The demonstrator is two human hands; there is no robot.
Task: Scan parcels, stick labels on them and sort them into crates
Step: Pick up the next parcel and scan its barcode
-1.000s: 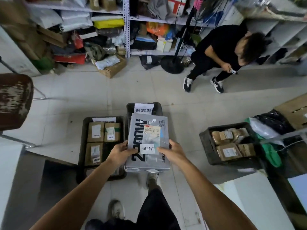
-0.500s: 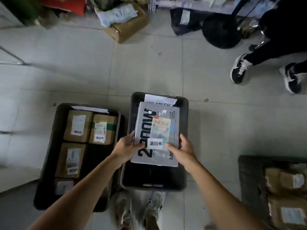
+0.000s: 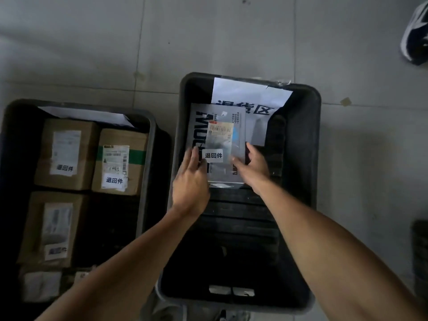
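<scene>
Both arms reach fwd & down into the middle black crate (image 3: 301, 144) on the floor (image 3: 92, 42). Left hand (image 3: 191, 179) lies on the near-left corner of the grey parcel (image 3: 216, 144), back of hand up, fingers (image 3: 193, 156) nearly straight & laid along the parcel's left edge; can't tell if the thumb hooks under. Right hand (image 3: 251, 166) is at the parcel's near-right corner, fingers bent over the right edge, thumb on the top face, so it looks like a light grip. Parcel lies flat, low inside the crate's far half, toward the far-left corner; can't tell if it's resting on the crate bottom. Its far edge overlaps a white paper sign (image 3: 250, 96) w/ printed characters taped over the crate's far rim.

Counts: 2 hands, 1 grey parcel w/ 1 shipping label (image 3: 220, 129) & 1 small white sticker (image 3: 213, 155) betw. the two hands. 2 crates fully seen: the middle one and a left crate (image 3: 148, 158) just beside it. Left crate holds 3 brown cardboard boxes (image 3: 120, 162) clearly, each w/ white labels, plus something pale at its near edge, too blurred to count. 1 more dark crate edge (image 3: 420, 251) shows at the floor's right edge. 1 shoe (image 3: 414, 40) at the far-right corner.
</scene>
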